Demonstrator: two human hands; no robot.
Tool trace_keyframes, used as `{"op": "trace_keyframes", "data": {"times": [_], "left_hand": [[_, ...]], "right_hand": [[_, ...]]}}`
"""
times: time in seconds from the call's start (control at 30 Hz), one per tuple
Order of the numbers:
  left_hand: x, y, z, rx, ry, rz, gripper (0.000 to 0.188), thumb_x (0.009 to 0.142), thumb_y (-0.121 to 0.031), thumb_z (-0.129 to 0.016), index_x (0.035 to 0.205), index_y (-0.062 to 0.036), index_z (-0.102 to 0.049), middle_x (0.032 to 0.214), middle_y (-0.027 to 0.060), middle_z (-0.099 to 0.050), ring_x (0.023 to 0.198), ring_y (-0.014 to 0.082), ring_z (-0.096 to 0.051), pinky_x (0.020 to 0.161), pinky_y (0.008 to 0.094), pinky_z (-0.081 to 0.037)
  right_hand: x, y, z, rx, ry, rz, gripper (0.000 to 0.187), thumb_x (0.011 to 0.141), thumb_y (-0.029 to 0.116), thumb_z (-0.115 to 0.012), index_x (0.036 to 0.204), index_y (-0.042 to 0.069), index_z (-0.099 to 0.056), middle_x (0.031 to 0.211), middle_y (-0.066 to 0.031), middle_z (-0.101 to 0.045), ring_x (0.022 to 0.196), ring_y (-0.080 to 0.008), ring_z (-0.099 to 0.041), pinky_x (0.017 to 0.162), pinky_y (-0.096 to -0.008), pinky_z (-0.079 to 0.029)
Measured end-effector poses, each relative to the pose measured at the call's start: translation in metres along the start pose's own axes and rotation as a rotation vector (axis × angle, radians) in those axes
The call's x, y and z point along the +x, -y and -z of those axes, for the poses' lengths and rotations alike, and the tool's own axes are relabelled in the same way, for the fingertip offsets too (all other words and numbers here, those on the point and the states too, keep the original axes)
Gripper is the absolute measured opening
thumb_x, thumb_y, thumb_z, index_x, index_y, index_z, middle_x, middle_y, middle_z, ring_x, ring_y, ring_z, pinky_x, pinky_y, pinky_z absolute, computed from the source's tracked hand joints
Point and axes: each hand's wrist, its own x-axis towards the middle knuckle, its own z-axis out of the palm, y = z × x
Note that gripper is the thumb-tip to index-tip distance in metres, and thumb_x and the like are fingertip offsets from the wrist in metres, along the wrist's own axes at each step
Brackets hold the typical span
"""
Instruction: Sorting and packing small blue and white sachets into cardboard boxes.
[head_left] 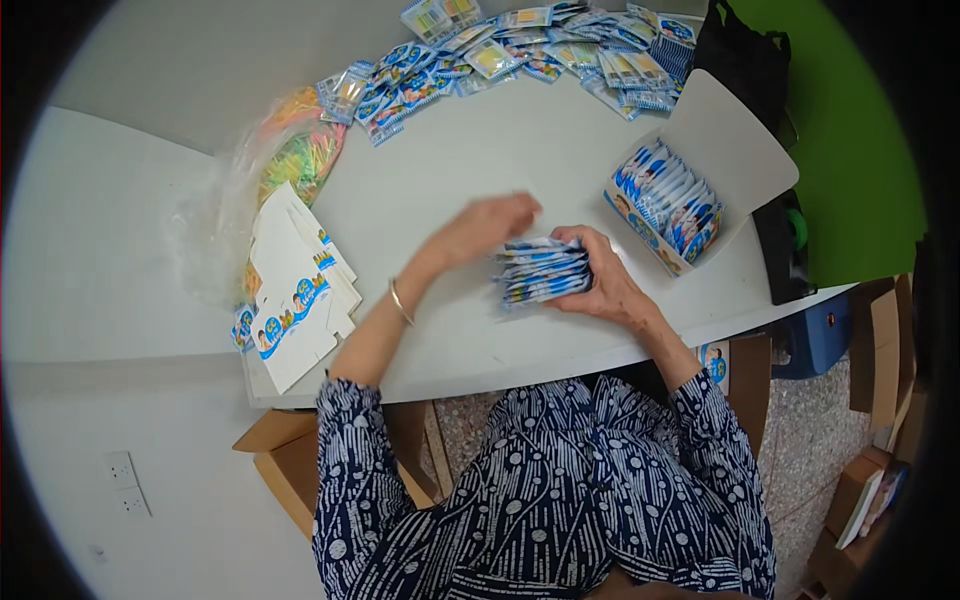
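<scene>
My right hand (607,285) is wrapped round the right end of a stack of small blue-and-white plastic packets (540,272), held over the table's near middle. Just above and left of the stack is my left hand (487,226), with a bangle on its wrist. Motion blurs its fingers, so whether they pinch anything is unclear. To the right stands an open white carton (640,225) with its lid tilted back. A row of similar filled packets (668,195) stands packed upright inside it.
Many loose packets (495,58) lie in an arc along the white table's (450,150) far edge. Flattened printed cartons (295,300) and a clear bag of colourful sticks (305,160) lie left. A black tape dispenser (785,250) sits beyond the carton. Cardboard boxes (285,465) stand below.
</scene>
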Motion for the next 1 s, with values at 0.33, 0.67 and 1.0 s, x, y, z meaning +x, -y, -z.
{"op": "trace_keyframes", "data": {"times": [0.33,0.67,1.0], "left_hand": [[0.221,0.060,0.083,0.828,-0.623,-0.038,0.095,0.073,-0.071,-0.067,0.138,-0.0044,-0.047,0.143,0.0314,-0.039,0.131,0.0408,-0.042,0.103,0.0503,-0.038],[0.269,0.120,0.119,1.220,-0.406,-0.061,0.091,0.076,-0.064,-0.066,0.140,-0.0028,-0.045,0.141,0.0209,-0.049,0.132,0.0353,-0.044,0.110,0.0453,-0.034],[0.180,0.098,0.104,1.041,-0.185,-0.108,0.075,0.080,-0.045,-0.071,0.133,0.0040,-0.050,0.125,0.0262,-0.057,0.116,0.0403,-0.053,0.099,0.0435,-0.042]], "right_hand": [[0.000,0.001,-0.008,-0.073,0.029,0.031,0.070,0.058,0.023,-0.083,0.115,0.012,-0.045,0.120,-0.0097,-0.057,0.114,-0.0347,-0.048,0.101,-0.0418,-0.036],[-0.003,-0.012,-0.010,-0.034,-0.025,0.143,0.062,0.067,0.033,-0.079,0.116,0.012,-0.047,0.104,-0.0072,-0.058,0.106,-0.0265,-0.056,0.110,-0.0503,-0.027],[0.003,-0.021,-0.018,0.084,-0.161,0.249,0.060,0.058,0.026,-0.079,0.108,0.009,-0.050,0.095,-0.0084,-0.056,0.097,-0.0266,-0.055,0.105,-0.0448,-0.031]]}}
